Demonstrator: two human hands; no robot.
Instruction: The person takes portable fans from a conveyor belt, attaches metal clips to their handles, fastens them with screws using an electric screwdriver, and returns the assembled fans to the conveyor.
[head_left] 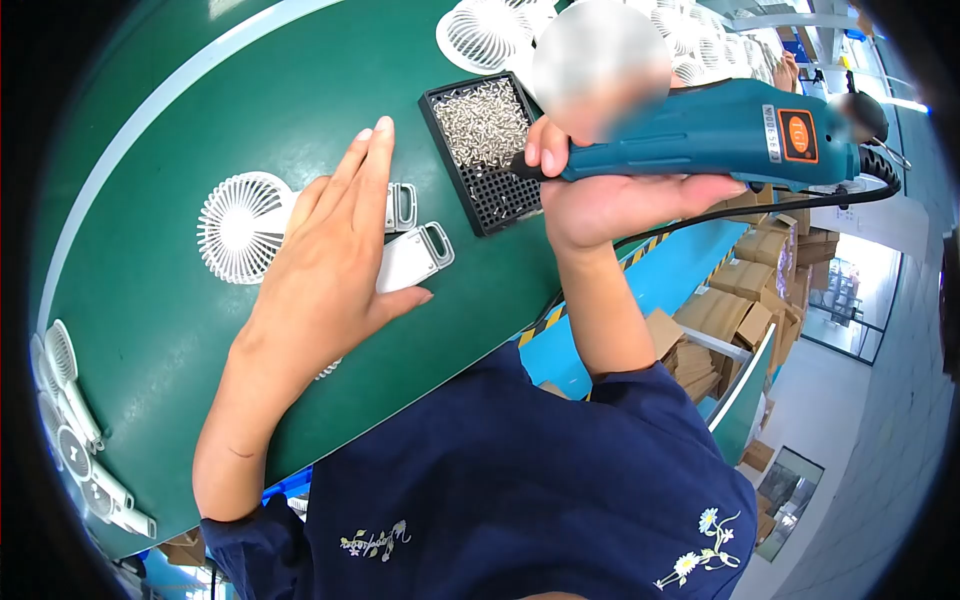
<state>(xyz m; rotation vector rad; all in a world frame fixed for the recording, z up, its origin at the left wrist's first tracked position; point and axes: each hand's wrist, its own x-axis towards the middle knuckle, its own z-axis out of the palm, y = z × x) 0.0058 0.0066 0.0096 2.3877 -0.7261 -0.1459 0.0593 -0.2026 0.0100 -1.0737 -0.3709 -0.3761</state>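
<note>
My right hand (pixel 600 205) is wrapped round a teal electric screwdriver (pixel 690 135), held almost level. The tool's black nose points left, over the edge of a black screw tray (pixel 487 222) holding many small silver screws (pixel 480 120). My left hand (pixel 325 245) lies with fingers stretched out over white handheld fans. One round slatted fan head (pixel 240 228) shows left of the hand. To its right, a white fan handle (pixel 412 260) with a grey loop end sticks out, and a second loop end (pixel 402 207) lies just beyond it. The hand hides the middle of these parts.
More white fans (pixel 75 440) lie along the left edge of the green table (pixel 160 350). White fan heads (pixel 485 35) are gathered at the back. A black cable (pixel 720 210) runs from the screwdriver. Cardboard boxes (pixel 735 300) stand to the right beyond the table.
</note>
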